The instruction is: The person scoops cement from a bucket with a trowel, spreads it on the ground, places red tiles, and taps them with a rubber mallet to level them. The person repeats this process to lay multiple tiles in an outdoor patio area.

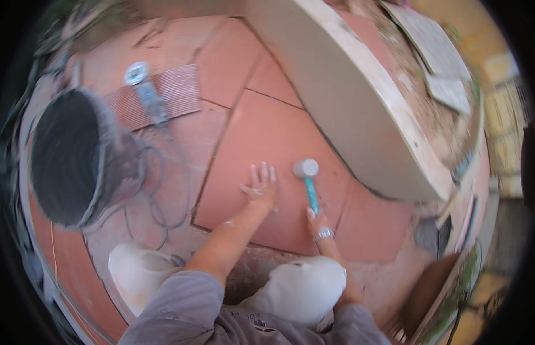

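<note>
My left hand point(260, 187) rests on a large red paving slab point(267, 129), fingers spread, with pale dust or mortar on the skin. In my right hand point(318, 221) is a rubber mallet point(306, 169) with a turquoise handle and a whitish head. The mallet head is over the slab, right of my left hand; whether it touches the surface I cannot tell. A watch is on my right wrist. Dark gaps run along the slab's edges, and a smaller red slab point(374, 224) adjoins it on the right.
A large dark bucket point(98, 161) stands at the left, its cable-strewn side near a looped cord point(158, 213). Beyond it an angle grinder point(148, 95) lies on a ribbed red tile point(184, 89). A curved low wall point(359, 109) borders the slabs; grey stone slabs point(431, 46) lie behind it.
</note>
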`<state>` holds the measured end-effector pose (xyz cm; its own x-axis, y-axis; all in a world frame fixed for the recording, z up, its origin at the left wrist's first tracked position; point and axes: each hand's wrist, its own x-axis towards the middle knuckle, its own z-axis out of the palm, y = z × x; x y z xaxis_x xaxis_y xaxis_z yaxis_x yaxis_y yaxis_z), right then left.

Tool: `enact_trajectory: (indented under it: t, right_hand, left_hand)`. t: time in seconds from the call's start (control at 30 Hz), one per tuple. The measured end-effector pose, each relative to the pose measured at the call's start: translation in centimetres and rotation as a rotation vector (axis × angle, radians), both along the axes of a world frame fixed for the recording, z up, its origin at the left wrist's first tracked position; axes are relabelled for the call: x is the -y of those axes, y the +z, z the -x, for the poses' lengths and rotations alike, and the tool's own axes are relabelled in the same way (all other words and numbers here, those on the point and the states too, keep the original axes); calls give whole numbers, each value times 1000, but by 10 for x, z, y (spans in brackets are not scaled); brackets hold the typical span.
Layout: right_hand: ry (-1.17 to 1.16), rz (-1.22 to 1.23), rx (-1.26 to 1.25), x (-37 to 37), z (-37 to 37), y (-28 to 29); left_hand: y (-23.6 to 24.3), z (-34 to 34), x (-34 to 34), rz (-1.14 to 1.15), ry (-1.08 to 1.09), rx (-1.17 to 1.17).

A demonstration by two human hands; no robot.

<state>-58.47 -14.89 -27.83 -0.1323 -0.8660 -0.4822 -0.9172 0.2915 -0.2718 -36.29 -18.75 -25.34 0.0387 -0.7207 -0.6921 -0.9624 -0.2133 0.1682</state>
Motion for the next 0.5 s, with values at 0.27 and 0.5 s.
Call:
enact_trajectory:
  t: [0.27,0.5]
  right_hand:
    - [-125,-42,90,-46,26,0]
    - [-175,-249,67,-63,35,13]
  left_hand:
    - [-4,12,4,-7,41,12]
    - [3,22,9,-41,58,56]
